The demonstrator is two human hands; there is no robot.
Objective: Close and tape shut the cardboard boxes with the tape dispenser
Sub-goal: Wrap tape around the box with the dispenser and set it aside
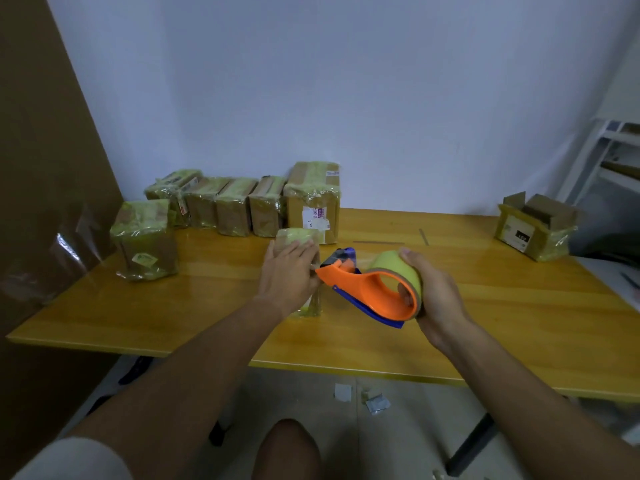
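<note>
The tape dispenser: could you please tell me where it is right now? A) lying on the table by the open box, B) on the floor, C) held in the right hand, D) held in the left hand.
C: the right hand grips the orange tape dispenser by its yellow roll, while the left hand rests on a small box.

The left hand (pixel 289 271) lies on the small tape-wrapped cardboard box (pixel 297 240), just left of the orange plastic tape dispenser (pixel 374 289) gripped by the right hand (pixel 433 292). A row of taped cardboard boxes (pixel 242 202) stands behind; an open-flapped cardboard box (pixel 535 225) sits far right on the yellow wooden table (pixel 485 323).
</note>
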